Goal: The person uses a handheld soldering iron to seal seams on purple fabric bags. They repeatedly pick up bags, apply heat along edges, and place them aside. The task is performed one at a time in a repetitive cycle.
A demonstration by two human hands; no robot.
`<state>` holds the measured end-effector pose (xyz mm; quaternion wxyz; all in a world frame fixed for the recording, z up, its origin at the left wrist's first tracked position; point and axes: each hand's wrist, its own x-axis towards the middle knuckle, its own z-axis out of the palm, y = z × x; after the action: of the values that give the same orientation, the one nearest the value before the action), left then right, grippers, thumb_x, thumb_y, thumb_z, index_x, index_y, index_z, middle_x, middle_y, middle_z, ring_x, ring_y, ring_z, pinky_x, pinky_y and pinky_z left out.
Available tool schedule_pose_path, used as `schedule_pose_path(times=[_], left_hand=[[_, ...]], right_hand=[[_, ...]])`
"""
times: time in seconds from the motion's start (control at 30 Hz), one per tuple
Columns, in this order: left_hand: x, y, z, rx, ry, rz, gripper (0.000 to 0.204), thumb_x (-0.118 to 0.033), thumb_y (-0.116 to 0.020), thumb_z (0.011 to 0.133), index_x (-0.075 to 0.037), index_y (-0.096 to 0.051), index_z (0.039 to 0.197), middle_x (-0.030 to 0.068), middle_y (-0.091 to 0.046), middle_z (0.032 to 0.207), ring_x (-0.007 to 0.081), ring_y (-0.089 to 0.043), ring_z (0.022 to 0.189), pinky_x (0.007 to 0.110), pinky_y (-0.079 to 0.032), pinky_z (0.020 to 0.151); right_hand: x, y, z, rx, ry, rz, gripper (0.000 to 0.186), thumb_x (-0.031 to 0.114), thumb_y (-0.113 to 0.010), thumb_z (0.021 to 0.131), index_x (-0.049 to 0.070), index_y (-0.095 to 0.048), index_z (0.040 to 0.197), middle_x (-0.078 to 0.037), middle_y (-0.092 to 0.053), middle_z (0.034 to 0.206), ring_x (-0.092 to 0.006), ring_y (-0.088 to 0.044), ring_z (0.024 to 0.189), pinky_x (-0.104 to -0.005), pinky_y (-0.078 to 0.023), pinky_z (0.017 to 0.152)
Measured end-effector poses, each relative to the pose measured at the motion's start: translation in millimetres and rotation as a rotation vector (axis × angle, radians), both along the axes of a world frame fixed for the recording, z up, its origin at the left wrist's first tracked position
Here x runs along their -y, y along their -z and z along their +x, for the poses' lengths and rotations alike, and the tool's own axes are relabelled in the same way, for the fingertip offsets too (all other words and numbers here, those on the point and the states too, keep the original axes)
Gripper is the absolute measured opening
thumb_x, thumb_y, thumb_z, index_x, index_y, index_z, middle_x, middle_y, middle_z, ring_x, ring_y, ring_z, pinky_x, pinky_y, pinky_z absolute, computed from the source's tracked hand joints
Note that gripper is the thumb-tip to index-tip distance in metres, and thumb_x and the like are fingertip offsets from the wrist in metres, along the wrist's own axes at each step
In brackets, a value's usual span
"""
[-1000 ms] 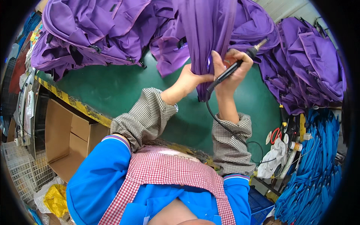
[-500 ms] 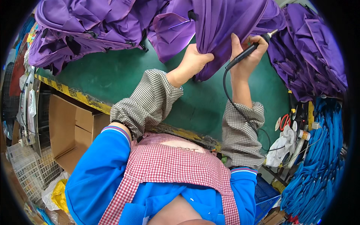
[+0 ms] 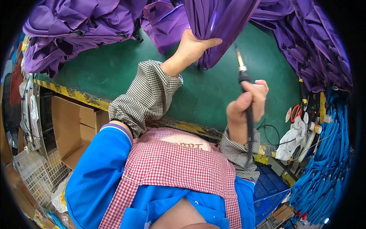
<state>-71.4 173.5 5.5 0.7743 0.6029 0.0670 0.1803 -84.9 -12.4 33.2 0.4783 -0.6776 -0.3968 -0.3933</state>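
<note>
In the head view we look down on a green table (image 3: 114,72) that is crowded along its far edge with folded purple fabric bags (image 3: 87,23). Our left hand (image 3: 192,47) is closed on the lower end of a hanging purple fabric piece (image 3: 217,23), with the thumb laid across the front; we judge it is pinched there so that the cloth hangs straight and its edge is kept steady. Our right hand (image 3: 248,105) is wrapped tightly around the black handle of a pen-shaped corded hot tool with a metal tip (image 3: 241,70). The tip points upward, toward the cloth but apart from it, probably so that the hot end is away from the fingers. The tool's cord runs down past the wrist. To the right, near the table edge, lie red-handled scissors (image 3: 296,112) and a large bundle of blue straps (image 3: 328,160). An open cardboard box (image 3: 72,126) stands below the table on the left.
</note>
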Motion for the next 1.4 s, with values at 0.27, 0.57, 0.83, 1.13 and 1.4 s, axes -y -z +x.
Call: schedule_pose_path(times=[0.27,0.57,0.83,1.13,1.4], left_hand=[[2.8,1.9,4.9,0.04,0.015,-0.055,0.032,-0.005,-0.078,0.075,0.003,-0.064,0.103,0.0068,-0.068,0.097,0.0129,-0.064,0.086,0.028,-0.053,0.078],[-10.6,-15.5,-1.3,0.113,-0.153,0.019,0.036,-0.003,-0.076,0.076,0.004,-0.061,0.108,0.0096,-0.068,0.1,0.0155,-0.065,0.089,0.029,-0.053,0.08],[-15.9,-8.8,9.7,0.113,0.038,-0.007,0.04,-0.002,-0.079,0.071,0.0,-0.063,0.107,0.0081,-0.069,0.101,0.0156,-0.065,0.09,0.029,-0.052,0.082],[-19.6,-14.4,19.5,0.105,0.136,0.076,0.035,-0.002,-0.08,0.065,0.002,-0.067,0.097,0.0088,-0.071,0.094,0.0147,-0.066,0.085,0.029,-0.053,0.079],[-22.9,-24.8,19.2,-0.035,0.027,0.364,0.021,-0.004,-0.069,0.068,0.002,-0.068,0.088,0.0073,-0.07,0.083,0.0141,-0.065,0.076,0.027,-0.052,0.069]], right_hand=[[-9.8,16.0,10.2,0.072,0.027,-0.16,0.007,0.012,-0.057,0.08,0.008,-0.063,0.079,-0.002,-0.049,0.06,-0.0168,-0.045,0.053,-0.0359,-0.042,0.077],[-6.6,4.9,12.4,-0.245,-0.029,0.117,0.03,0.015,-0.052,0.097,-0.004,-0.054,0.119,-0.015,-0.067,0.086,-0.0208,-0.065,0.077,-0.04,-0.048,0.09],[-71.2,36.9,35.7,-0.84,-0.245,0.498,0.052,0.004,-0.074,0.08,-0.001,-0.046,0.123,-0.007,-0.062,0.097,-0.0123,-0.06,0.087,-0.0239,-0.048,0.081],[-61.2,34.5,41.3,-0.778,-0.206,0.373,0.061,0.002,-0.08,0.073,-0.001,-0.045,0.123,-0.003,-0.061,0.088,-0.0095,-0.058,0.082,-0.0212,-0.047,0.078],[-50.1,31.0,46.4,-0.776,-0.096,0.41,0.048,-0.002,-0.075,0.076,-0.001,-0.047,0.114,-0.005,-0.059,0.096,-0.0128,-0.059,0.09,-0.0241,-0.047,0.084]])
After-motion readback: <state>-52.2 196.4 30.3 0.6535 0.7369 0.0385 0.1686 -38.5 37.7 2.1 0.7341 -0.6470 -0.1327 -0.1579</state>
